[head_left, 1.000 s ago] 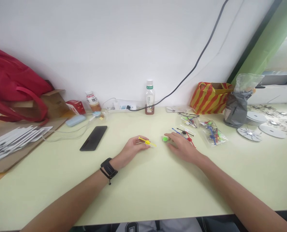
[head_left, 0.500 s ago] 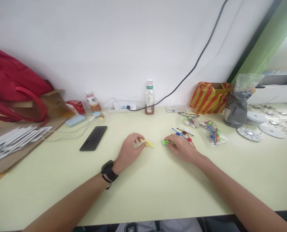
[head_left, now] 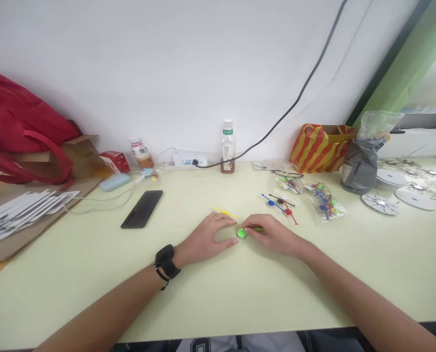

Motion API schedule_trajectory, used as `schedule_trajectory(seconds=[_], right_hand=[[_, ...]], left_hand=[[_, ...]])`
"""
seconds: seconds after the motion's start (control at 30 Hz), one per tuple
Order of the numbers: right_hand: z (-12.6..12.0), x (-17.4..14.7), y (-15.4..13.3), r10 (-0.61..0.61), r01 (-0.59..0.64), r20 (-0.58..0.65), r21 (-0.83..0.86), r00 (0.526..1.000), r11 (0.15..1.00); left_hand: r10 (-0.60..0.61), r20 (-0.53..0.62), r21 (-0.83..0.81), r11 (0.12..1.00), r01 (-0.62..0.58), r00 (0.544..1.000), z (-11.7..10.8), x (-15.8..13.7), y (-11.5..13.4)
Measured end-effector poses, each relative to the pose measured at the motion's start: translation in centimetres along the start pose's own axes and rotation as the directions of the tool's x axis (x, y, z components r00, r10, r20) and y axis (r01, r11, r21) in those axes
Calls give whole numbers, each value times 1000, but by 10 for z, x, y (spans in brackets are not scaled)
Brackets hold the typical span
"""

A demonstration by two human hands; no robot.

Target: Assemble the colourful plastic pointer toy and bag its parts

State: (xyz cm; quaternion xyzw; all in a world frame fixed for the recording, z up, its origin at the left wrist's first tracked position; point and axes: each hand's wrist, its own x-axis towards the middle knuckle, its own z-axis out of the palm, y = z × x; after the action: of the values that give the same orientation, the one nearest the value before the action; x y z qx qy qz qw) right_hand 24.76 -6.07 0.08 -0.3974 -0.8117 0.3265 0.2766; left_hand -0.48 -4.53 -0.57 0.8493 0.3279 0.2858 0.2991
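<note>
Between thumb and fingers, my right hand (head_left: 271, 233) pinches a green plastic spinner arrow (head_left: 241, 233) with a round hub, low over the table. My left hand (head_left: 211, 234) is just left of it, thumb and index finger spread around the hub's side with a gap between them. Behind the left fingers lies a yellow spinner arrow (head_left: 225, 212) on the table, partly covered by the hand. Beyond my right hand lie a blue spinner arrow (head_left: 271, 203), a black one (head_left: 280, 201) and a red one (head_left: 288, 212), close together.
Clear bags of coloured arrows (head_left: 326, 205) lie at the right, near white discs (head_left: 379, 204) and a grey bag (head_left: 359, 166). A black phone (head_left: 142, 209) lies left of my hands. A drink bottle (head_left: 227, 146) stands by the wall, with a black cable (head_left: 287, 117) hanging beside it.
My left hand has let go of the yellow arrow, leaving it on the table, and moved right and nearer. My right hand has brought the green arrow left and toward me.
</note>
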Motion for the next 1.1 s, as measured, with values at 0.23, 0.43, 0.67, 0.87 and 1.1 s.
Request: schedule_trajectory(seconds=[0.23,0.43,0.67,0.87,1.1], right_hand=[[5,0,-12,11,-7,-13,267,1000,964],[-3,3,-7,97,-43,-77,523,992,852],[0,6,-8,231,-129,-56,692,971,710],[7,7,-4,253,-131,-66,714,965,688],[4,5,-6,211,-121,-40,706,977,697]], left_hand=[[24,69,60,998,-28,997,0,2,10],[61,72,24,998,-63,995,6,2,14],[-130,-23,-367,923,112,991,10,1,3],[-154,-29,-485,866,121,988,11,3,3],[-201,-112,-471,873,127,973,9,5,5]])
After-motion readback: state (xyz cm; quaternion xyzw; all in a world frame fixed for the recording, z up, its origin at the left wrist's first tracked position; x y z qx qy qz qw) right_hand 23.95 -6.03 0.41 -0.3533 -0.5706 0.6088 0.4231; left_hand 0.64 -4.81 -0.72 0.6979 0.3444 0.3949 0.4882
